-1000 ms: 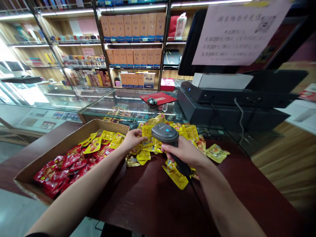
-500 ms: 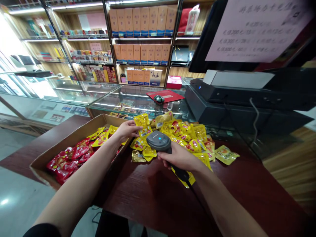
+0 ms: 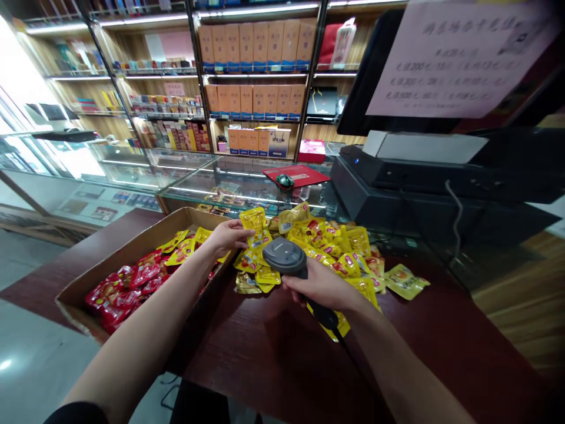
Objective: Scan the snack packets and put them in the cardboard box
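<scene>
My left hand (image 3: 230, 235) pinches a yellow snack packet (image 3: 254, 221), held upright above the pile's left end. Wrapped round the handle of a dark barcode scanner (image 3: 285, 255) is my right hand (image 3: 315, 285); the scanner's head is close to that packet, just right of it. Beneath and behind the scanner lies a heap of yellow packets (image 3: 331, 238). A cardboard box (image 3: 75, 282) at the left holds red packets (image 3: 148, 268) and some yellow ones, with my left forearm passing over it.
Behind the pile, a mouse (image 3: 285, 180) rests on a red mat (image 3: 309, 175) on the glass counter. A monitor with a pink paper sign (image 3: 445, 65) and a black machine (image 3: 379, 176) stand at the right. One packet (image 3: 406, 281) lies apart. The scanner's cable hangs toward me.
The blue light on the scanner's top has gone out. Both hands keep their holds in nearly the same place, and the view has shifted slightly.
</scene>
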`<state>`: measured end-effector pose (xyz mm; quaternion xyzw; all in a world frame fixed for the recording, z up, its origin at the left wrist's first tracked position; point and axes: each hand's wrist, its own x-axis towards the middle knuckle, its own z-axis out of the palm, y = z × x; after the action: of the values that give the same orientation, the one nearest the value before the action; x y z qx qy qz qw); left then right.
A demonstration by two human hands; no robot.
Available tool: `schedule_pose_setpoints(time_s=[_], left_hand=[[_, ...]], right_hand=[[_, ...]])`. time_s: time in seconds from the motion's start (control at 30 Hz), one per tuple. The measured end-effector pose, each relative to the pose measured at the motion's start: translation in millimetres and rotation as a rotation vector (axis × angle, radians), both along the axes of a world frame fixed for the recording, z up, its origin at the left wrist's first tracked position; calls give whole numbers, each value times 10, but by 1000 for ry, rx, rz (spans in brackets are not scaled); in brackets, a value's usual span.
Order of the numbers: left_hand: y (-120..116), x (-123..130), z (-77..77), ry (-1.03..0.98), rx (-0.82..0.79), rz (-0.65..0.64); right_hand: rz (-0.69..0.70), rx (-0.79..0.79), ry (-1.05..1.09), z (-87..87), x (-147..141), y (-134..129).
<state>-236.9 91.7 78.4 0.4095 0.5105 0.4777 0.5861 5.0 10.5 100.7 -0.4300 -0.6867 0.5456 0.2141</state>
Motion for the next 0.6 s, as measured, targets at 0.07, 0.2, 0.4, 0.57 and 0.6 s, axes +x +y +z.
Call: schedule_pose_setpoints(time_s=[0.07, 0.2, 0.4, 0.57, 0.6], left_hand=[[2, 2, 6, 6, 25, -2], [0, -56, 105, 22, 87, 31], [-56, -623, 410, 163, 267, 308], [-223, -1013, 641, 273, 353, 455], [-245, -1012, 658, 272, 354, 438]], right_hand=[[-5, -16, 4, 18, 5, -7], [-23, -27, -23, 101, 12, -41], [-29, -42, 5, 117, 16, -80], [-18, -37, 19, 80, 44, -71], [-20, -31, 19, 82, 56, -68]])
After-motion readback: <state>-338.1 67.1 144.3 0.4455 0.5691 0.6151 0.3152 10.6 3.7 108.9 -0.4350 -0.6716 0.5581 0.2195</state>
